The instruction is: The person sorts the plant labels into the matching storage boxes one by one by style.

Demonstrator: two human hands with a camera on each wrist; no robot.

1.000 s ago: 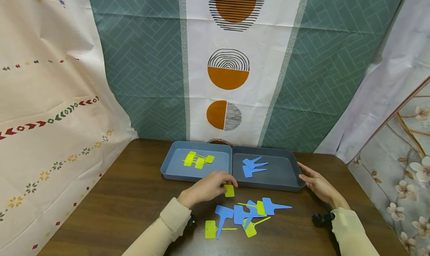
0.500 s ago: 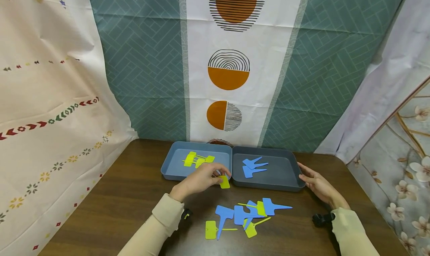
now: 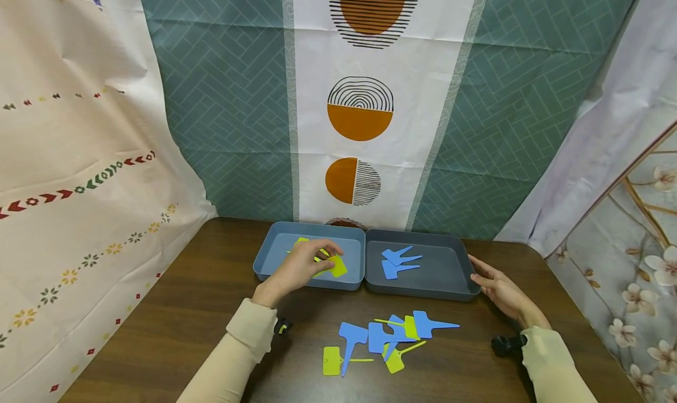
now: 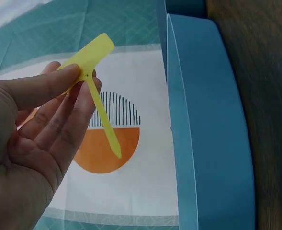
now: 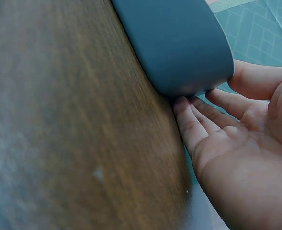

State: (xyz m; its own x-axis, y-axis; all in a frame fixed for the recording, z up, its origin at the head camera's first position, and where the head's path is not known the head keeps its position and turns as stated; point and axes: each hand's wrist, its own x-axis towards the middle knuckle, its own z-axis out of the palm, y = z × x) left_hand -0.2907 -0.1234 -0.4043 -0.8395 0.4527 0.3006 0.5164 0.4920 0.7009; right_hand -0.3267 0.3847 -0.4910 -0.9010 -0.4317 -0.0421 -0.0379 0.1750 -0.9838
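In the head view my left hand (image 3: 298,266) is over the blue-grey tray (image 3: 350,247) on the left. Between thumb and fingers it pinches a yellow T-shaped plant label (image 4: 90,60), whose pointed stem slants downward in the left wrist view. Under the hand, other yellow labels (image 3: 301,239) lie in that tray, mostly hidden. My right hand (image 3: 499,288) touches the right end of the dark grey tray (image 3: 444,268), its fingers extended by the lower corner and the thumb against the outer wall. Several blue plant labels (image 3: 392,269) lie inside the dark tray.
A loose group of blue labels (image 3: 351,335) and yellow labels (image 3: 331,360) lies on the brown wooden table (image 3: 174,309) in front of the trays, some overlapping. The two trays stand side by side. Patterned cloth (image 3: 233,127) hangs behind the table.
My left hand has lifted the yellow plant label from the table and carried it up and left, over the blue-grey tray. The right hand stays at the dark tray's end.
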